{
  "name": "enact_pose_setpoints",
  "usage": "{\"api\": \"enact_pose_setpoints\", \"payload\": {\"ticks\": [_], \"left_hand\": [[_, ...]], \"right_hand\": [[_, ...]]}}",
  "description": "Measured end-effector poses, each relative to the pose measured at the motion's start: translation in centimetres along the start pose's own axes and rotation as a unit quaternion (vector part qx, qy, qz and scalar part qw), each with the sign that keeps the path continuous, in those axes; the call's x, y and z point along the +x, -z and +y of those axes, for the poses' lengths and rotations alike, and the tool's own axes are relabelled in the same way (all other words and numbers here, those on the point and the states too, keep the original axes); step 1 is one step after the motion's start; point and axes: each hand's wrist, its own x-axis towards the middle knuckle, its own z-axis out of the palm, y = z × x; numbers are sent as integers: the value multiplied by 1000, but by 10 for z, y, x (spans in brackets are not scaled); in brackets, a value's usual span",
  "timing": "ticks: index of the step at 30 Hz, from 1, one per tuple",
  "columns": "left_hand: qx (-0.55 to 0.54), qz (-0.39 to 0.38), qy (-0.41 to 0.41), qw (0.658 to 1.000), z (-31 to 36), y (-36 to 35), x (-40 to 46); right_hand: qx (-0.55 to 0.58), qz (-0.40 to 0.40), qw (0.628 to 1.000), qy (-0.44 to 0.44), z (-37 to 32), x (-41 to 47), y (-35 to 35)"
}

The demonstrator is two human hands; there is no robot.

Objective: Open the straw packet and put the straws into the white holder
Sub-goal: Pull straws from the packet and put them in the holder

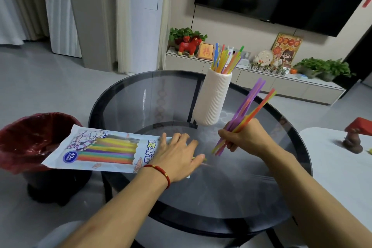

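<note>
The straw packet lies flat on the left edge of the round glass table, with coloured straws still showing through it. My left hand rests palm-down on the packet's right end, fingers spread; a straw tip shows by its thumb. My right hand grips a bundle of straws that slants up to the right. The white ribbed holder stands upright behind my hands, with several straws fanned out of its top.
A bin lined with a red bag sits on the floor just left of the table, under the packet's overhang. A white side table with a brown and red object stands to the right. A TV cabinet with plants runs behind.
</note>
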Motion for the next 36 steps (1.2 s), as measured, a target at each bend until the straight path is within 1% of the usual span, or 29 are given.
{"api": "enact_pose_setpoints", "payload": {"ticks": [3,5,6,8,9,10,11,12,15,16,21,24,27,30,33,36], "left_hand": [[-3,-4,0,1000,1,0,0],[-16,1,2,1000,0,0,2],[-26,6,3,1000,-1,0,3],[-50,19,5,999,-5,2,5],[-58,23,4,998,-7,2,5],[-64,27,5,998,-8,3,5],[-69,26,7,997,-10,2,5],[-74,25,11,997,-10,3,4],[-79,25,15,996,-11,4,4],[-79,24,16,996,-11,5,4],[-78,8,27,997,-12,7,4],[-73,0,25,997,-12,8,4],[-66,-7,26,997,-11,9,5],[-65,-14,27,997,-11,9,6],[-67,-16,28,997,-11,9,6],[-64,-20,26,997,-11,9,6]], "right_hand": [[45,20,999,-9,-5,-3,1],[143,85,986,-10,-16,1,14],[216,128,968,-12,-24,6,25],[348,201,916,-1,-46,21,52],[387,229,893,7,-56,29,65],[397,251,882,18,-66,37,76],[381,271,884,28,-74,44,84],[342,291,893,38,-81,51,90],[190,312,930,40,-91,68,97],[156,308,938,35,-93,72,98],[54,259,964,28,-106,94,99],[-15,223,975,-10,-120,106,96],[-12,198,979,-55,-130,112,96],[-28,199,977,-67,-134,114,99],[-4,224,974,-38,-137,116,102],[17,288,957,0,-138,116,103]]}}
